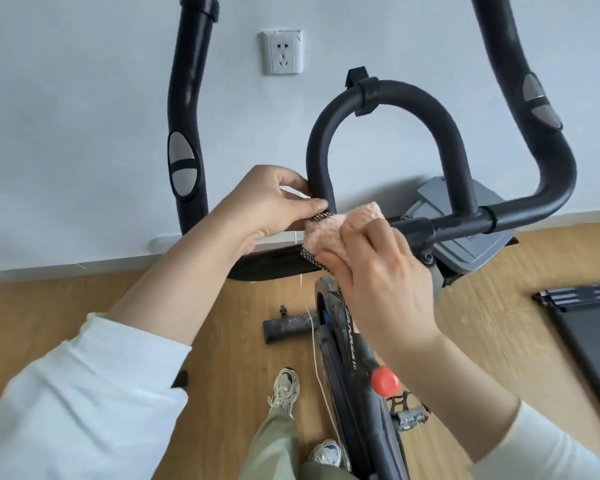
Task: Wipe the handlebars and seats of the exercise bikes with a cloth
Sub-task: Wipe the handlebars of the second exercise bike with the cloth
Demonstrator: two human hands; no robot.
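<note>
A black exercise bike handlebar fills the head view, with a padded centre loop (pixel 385 98), a left horn (pixel 187 133) and a right horn (pixel 520 98). A pink fluffy cloth (pixel 340 225) with a dark dotted edge lies against the base of the loop's left leg. My left hand (pixel 267 206) pinches the cloth's left edge beside that leg. My right hand (pixel 378 275) grips the cloth from the right and covers its lower part. The bike's seat is out of view.
A wall socket (pixel 284 51) sits on the white wall behind the bars. The grey console (pixel 465 244) and red knob (pixel 385 381) lie below the handlebar. A treadmill edge (pixel 589 334) is on the right. A thin white cord (pixel 312 327) hangs over the wooden floor (pixel 153 299).
</note>
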